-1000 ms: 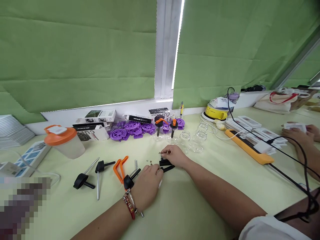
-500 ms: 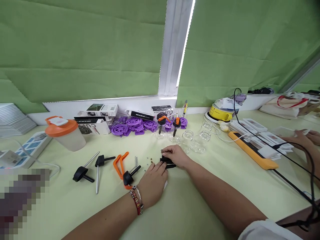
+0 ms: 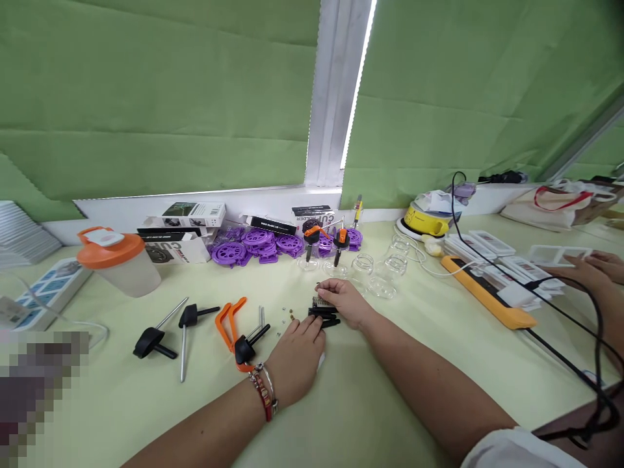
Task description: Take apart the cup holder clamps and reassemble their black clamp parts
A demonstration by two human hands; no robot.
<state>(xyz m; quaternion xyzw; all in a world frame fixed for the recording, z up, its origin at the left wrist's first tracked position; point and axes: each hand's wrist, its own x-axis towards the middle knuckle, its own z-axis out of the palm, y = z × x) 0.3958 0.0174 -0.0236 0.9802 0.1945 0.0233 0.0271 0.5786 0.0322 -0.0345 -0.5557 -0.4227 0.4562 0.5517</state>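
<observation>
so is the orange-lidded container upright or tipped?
Upright. The orange-lidded container stands on its base on the table, orange lid on top and level. Whether the lid's white flap is latched, cannot tell.

Parts spread across a worktop (image 3: 390,390) below a window sill

Both hands meet mid-worktop: the right hand (image 3: 344,300) rests on a small clip (image 3: 322,314), the left hand (image 3: 295,357) just before it, loose screws (image 3: 287,317) to their left. Further left lie a clamp (image 3: 229,325) and two handled rods (image 3: 168,325); a lidded jug (image 3: 117,263) stands far left. Behind, glass jars (image 3: 385,270) sit right of a heap of wheels (image 3: 263,244); boxes (image 3: 188,231) line the wall.
</observation>
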